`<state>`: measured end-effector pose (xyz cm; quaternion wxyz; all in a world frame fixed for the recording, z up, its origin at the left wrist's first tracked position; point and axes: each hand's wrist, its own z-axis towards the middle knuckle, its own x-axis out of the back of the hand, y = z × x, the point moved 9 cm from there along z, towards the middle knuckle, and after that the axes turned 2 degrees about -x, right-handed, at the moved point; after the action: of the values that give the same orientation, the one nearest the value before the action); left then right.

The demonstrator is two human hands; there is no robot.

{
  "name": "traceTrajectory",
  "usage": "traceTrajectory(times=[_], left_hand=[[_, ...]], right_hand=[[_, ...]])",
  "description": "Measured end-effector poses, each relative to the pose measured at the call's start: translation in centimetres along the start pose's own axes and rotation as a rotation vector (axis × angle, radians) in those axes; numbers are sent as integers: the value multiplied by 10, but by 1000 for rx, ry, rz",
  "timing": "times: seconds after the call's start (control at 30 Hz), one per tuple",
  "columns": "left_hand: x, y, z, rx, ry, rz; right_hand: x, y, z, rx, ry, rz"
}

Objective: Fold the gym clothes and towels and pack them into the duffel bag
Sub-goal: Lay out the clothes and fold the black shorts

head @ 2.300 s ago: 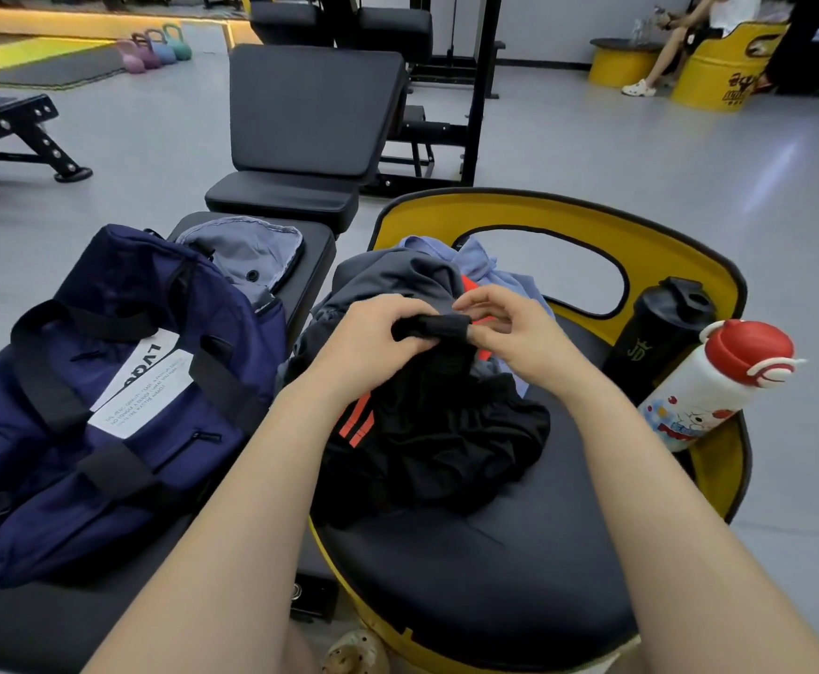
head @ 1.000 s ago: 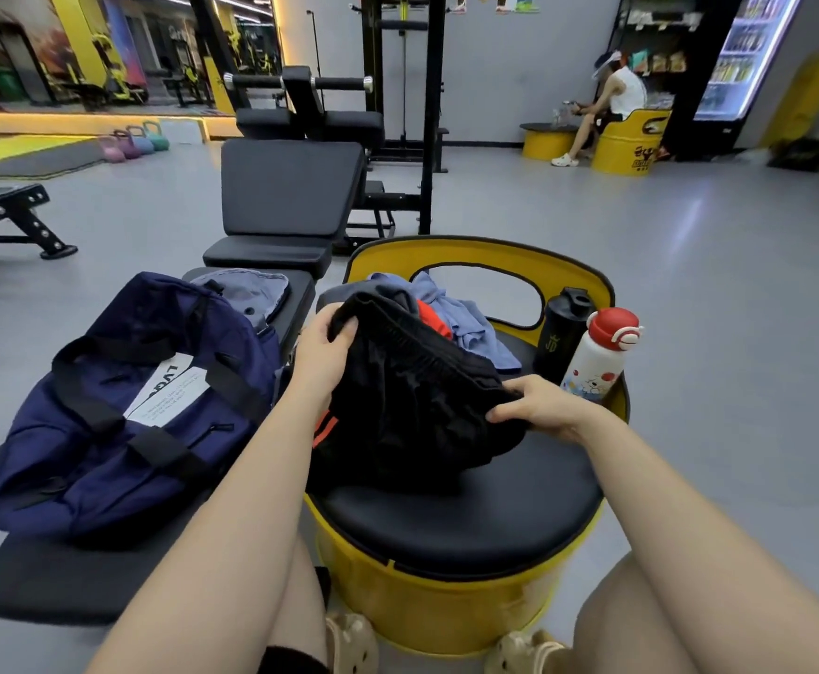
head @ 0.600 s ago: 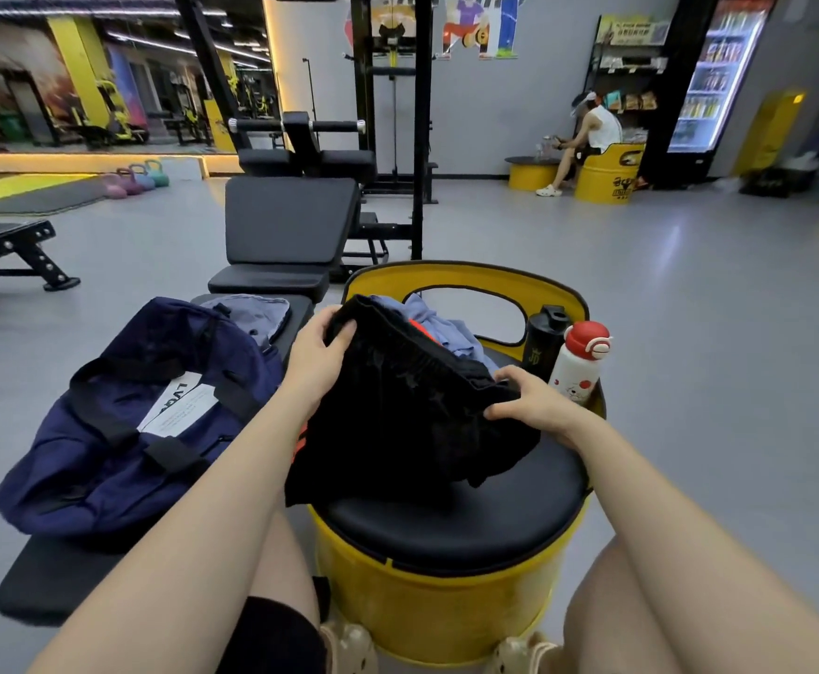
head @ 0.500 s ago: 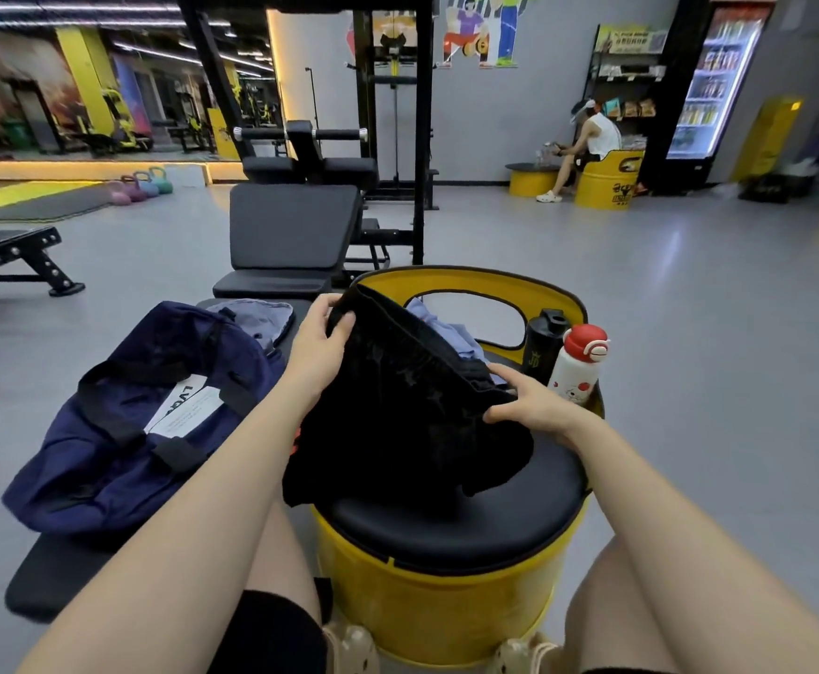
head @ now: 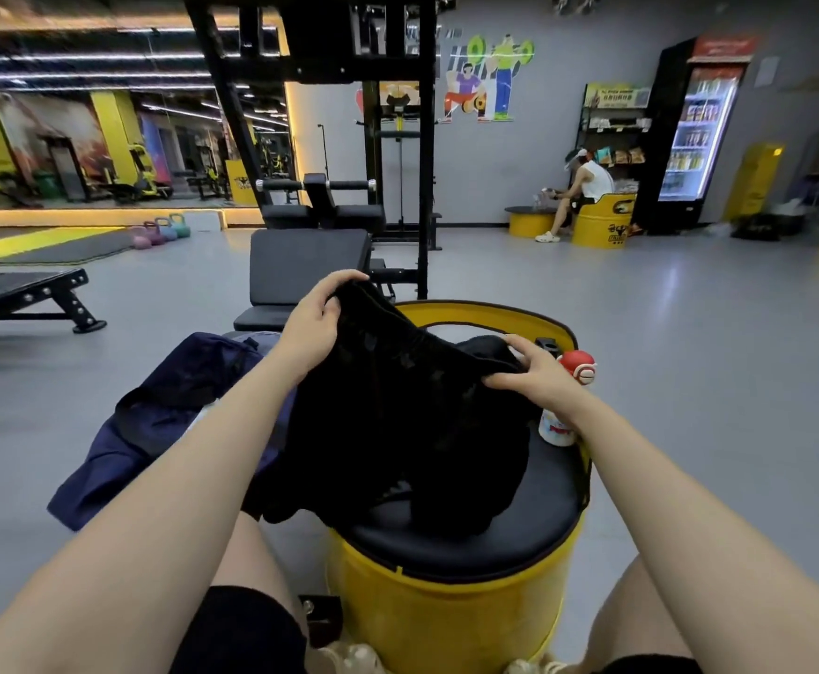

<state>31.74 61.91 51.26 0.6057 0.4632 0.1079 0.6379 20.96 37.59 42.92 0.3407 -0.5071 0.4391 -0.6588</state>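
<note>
Black shorts being held up over a yellow drum stool.

Left hand and right hand are gripping the waistband; shorts are hiding most of a red-capped bottle. Navy duffel bag is lying on a bench at left; grey gym floor.

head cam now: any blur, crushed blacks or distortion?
Head view: motion blur smears the duffel bag and the ceiling lights; the black shorts are crushed to near-featureless black; wide-angle stretch swells the forearms at the bottom corners; the drinks fridge glows slightly overexposed.
</note>
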Motion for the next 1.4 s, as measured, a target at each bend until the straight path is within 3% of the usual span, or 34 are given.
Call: traceTrajectory(times=[0.23,0.33,0.43,0.57,0.67,0.83,1.1,1.27,1.4], left_hand=[[6,17,-9,105,-127,-166],[14,30,-13,4,-116,8],[32,44,-15,-14,54,36],[30,60,-19,-28,64,110],[26,58,-24,23,12,84],[29,57,-30,70,-31,-5],[12,54,-47,167,-349,-257],[-8,23,-57,360,-474,-426],[-24,-17,-50,440,-434,-409]], right_hand=[[40,-50,-13,42,221,-168],[50,-76,-26,86,286,-240],[54,-91,-35,108,252,-261],[53,-100,-54,36,100,-324],[57,-106,-71,42,81,-389],[78,-109,-91,69,219,-450],[92,-96,-95,64,364,-463],[88,-78,-74,54,358,-450],[77,-44,-45,2,285,-433]])
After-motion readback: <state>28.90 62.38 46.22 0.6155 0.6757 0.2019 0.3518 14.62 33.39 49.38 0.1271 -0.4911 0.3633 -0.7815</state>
